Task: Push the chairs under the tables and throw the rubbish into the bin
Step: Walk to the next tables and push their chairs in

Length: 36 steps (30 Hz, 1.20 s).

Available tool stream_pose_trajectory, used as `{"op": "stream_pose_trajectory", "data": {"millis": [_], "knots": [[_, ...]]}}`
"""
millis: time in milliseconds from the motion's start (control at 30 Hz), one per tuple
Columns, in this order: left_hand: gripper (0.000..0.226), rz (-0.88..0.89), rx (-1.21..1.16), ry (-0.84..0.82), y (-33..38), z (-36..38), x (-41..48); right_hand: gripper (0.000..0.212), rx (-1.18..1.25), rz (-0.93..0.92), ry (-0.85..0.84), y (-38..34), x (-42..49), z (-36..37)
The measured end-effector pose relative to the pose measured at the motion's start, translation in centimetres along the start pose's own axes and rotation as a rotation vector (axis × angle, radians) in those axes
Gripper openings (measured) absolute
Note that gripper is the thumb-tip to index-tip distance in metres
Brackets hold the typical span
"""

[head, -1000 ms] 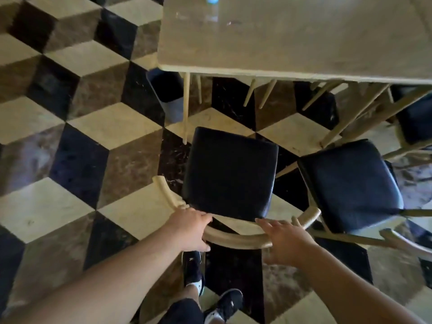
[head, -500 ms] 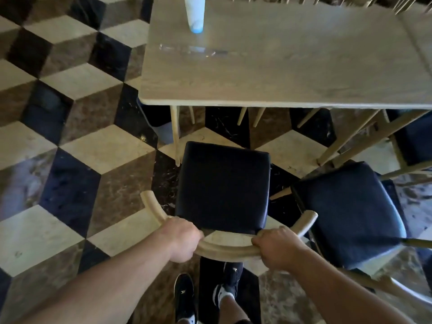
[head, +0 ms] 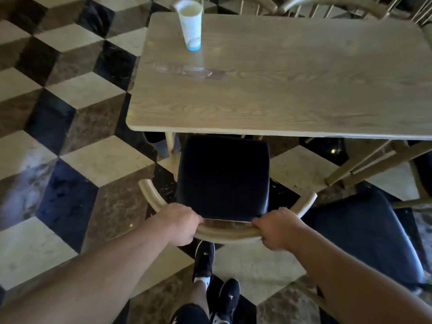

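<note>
A wooden chair (head: 223, 176) with a black seat cushion and a curved backrest stands in front of me, its front edge at the near edge of the light wooden table (head: 292, 94). My left hand (head: 180, 224) grips the backrest on the left, and my right hand (head: 277, 228) grips it on the right. On the table's far left stands a white paper cup (head: 191, 25) with a blue base. A clear plastic wrapper or bottle (head: 187, 70) lies flat on the tabletop just in front of the cup.
A second black-cushioned chair (head: 364, 239) stands pulled out to the right. A dark bin (head: 155, 143) sits under the table's left corner. More wooden chairs (head: 327, 5) line the far side. The floor is cube-patterned tile. My feet (head: 217, 277) are below the chair.
With both hands on its backrest, the chair has moved forward so its seat reaches the table edge. I have stepped closer, and the cup and wrapper have come into view.
</note>
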State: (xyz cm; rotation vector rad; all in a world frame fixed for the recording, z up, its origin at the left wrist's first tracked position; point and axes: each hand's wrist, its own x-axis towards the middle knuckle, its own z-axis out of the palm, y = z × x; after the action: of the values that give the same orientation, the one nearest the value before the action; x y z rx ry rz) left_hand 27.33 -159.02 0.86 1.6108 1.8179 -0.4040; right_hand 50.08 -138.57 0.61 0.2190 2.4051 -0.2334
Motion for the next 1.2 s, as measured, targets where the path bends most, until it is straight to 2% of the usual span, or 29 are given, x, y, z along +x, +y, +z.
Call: {"op": "stream_pose_trajectory", "data": {"millis": [267, 467, 667, 900, 1200], "knots": [[0.014, 0.014, -0.004, 0.057, -4.4, -3.9, 5.3, 0.019, 0.012, 0.006, 0.028, 4.9, 4.4, -4.5], [0.013, 0.011, -0.019, 0.065, -6.2, -5.9, 7.8, 0.024, -0.009, 0.009, 0.059, 7.4, 6.7, -6.3], [0.018, 0.016, -0.002, 0.048, -6.2, -7.2, 8.9, 0.028, -0.034, 0.016, 0.03, 8.4, 7.1, -7.6], [0.025, 0.018, 0.01, -0.029, -5.3, -7.0, 9.8, 0.021, -0.067, 0.068, 0.085, 8.6, 6.4, -6.8], [0.025, 0.072, 0.038, -0.002, -5.8, -7.0, 9.8, 0.024, -0.072, 0.112, 0.093, 8.2, 6.5, -6.2]]}}
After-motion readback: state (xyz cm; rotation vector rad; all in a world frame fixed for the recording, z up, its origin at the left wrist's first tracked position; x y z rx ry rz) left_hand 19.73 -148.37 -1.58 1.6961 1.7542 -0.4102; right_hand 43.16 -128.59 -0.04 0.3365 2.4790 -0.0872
